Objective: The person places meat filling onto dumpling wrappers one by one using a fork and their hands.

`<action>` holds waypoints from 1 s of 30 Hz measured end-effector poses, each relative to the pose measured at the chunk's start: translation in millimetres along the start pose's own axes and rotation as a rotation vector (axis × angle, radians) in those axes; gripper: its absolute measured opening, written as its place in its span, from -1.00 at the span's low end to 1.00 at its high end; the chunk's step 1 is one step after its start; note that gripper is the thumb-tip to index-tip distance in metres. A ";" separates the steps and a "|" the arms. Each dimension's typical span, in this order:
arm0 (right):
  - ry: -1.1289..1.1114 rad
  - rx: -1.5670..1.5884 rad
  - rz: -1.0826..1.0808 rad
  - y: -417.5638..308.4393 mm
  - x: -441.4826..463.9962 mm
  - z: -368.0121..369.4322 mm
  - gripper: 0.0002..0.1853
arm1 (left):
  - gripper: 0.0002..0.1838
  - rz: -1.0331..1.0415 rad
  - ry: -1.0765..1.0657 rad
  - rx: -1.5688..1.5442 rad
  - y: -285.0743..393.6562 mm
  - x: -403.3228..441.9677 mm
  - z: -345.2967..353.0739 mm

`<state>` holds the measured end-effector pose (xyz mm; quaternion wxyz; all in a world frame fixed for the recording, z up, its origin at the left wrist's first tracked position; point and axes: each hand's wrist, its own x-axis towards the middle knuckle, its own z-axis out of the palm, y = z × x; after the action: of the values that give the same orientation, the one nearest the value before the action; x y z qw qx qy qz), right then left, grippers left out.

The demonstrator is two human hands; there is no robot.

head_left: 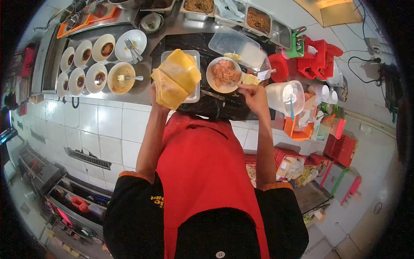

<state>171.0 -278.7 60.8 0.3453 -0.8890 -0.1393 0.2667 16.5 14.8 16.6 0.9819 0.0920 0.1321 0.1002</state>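
Observation:
My left hand (156,100) is closed on the lower left edge of a stack of yellow wonton wrappers (179,77), fanned and partly folded. The stack is over a clear plastic container (195,93), hiding most of it. My right hand (255,100) has its fingers pinched at the lower right rim of a white bowl (221,90). What those fingers grip is too small to make out. Pink minced meat (225,73) lies in the bowl. Just above my right fingers is a small pale yellow wrapper (250,79).
Several bowls with dark sauce (99,77) stand at the left, beside a bowl with a fork (121,78). A clear lid (235,45) lies behind the meat. A white tub (280,97), red baskets (317,58) and an orange basket (297,129) are at the right.

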 end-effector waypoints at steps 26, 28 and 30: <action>0.214 -0.855 -0.187 25.8 37.8 35.1 -0.89 | -0.47 -0.019 0.009 -0.003 -5.5 3.2 -26.8; 0.202 -0.811 -0.113 25.2 35.2 25.2 -0.90 | -0.43 0.017 0.086 0.039 -5.7 1.1 -19.9; 0.216 -0.804 -0.074 32.7 45.9 30.3 -0.92 | -0.43 0.008 0.031 0.023 -4.5 1.4 -13.6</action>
<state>193.4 -266.1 2.2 -0.0073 -0.9702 -0.2273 0.0839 14.8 13.0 2.5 0.9782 0.1022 0.1479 0.1038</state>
